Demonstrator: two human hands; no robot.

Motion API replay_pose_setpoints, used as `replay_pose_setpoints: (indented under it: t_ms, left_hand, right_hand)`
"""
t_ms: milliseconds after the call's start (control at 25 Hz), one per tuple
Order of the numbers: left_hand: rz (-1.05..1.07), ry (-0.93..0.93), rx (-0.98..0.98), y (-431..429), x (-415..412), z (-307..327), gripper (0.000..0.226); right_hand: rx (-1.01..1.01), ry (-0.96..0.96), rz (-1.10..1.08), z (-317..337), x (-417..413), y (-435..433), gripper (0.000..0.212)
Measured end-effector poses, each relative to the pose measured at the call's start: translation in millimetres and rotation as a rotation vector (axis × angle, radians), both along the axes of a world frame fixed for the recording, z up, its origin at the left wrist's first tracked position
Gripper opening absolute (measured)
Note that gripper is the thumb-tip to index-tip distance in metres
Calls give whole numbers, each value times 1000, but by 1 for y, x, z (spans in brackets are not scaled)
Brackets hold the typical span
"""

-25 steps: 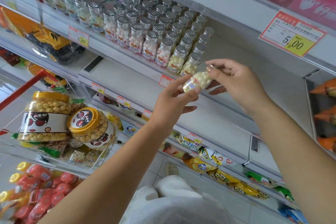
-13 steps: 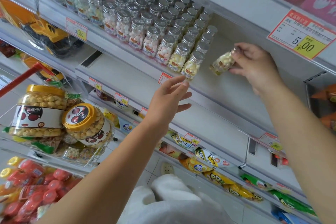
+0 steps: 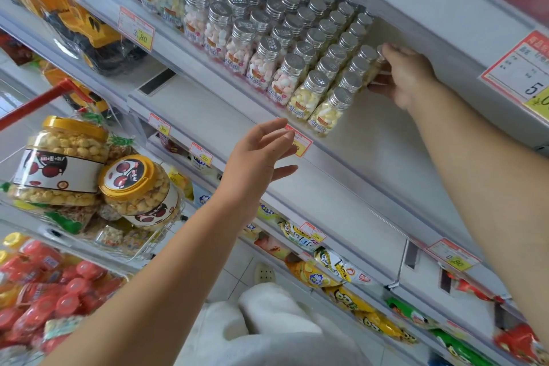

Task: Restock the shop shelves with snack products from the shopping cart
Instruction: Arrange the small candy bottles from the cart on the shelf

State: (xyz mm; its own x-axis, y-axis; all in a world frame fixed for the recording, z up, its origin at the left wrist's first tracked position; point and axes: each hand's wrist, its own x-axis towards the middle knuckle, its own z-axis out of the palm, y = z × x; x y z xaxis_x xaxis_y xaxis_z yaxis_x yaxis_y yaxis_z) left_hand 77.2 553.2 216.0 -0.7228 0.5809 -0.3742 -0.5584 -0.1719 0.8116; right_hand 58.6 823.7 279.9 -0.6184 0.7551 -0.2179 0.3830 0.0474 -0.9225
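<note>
Right hand (image 3: 408, 77) fingers pinch candy bottle (image 3: 376, 67) just beside bottle row (image 3: 323, 68); left hand (image 3: 255, 157) fingers spread.

The right hand (image 3: 407, 74) has carried the small clear silver-capped candy bottle (image 3: 378, 58) up against the end of the shelved bottle rows (image 3: 297, 38). The left hand (image 3: 255, 157) has let go and dropped away, fingers spread.

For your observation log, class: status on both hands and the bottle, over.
Right hand grips candy bottle beside shelved bottles. Left hand open, empty. Nothing in the way.
</note>
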Motion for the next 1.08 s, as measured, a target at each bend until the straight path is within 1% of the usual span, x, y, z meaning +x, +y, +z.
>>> replay_pose_setpoints:
  t_ms: [200,320,480,600,800,920,1000,1080]
  left_hand:
    - [18,-13,4,-6,-4,-3,25]
    - [20,-32,10,-9,-5,-6,22]
    - [15,-40,18,-14,-7,-7,22]
    - [7,-40,19,-18,-10,-7,22]
    - [-15,-28,1,-27,-10,-8,23]
    - [-16,-26,-22,-35,-8,-8,23]
    - [-12,-23,-38,-40,-7,-8,24]
    - [-5,-21,-49,-43,-5,-8,25]
  right_hand:
    - [3,34,-69,4,-11,-12,25]
    - [-3,60,-104,2,-17,-17,24]
    - [-102,124,-195,-9,-14,-20,29]
    - [-180,224,-286,-19,-15,-31,26]
    - [-279,375,-441,-20,-22,-56,29]
    - [-392,483,-517,-20,-18,-64,33]
    - [-485,578,-591,-22,-11,-69,30]
    - [-534,636,-621,-24,-4,-78,30]
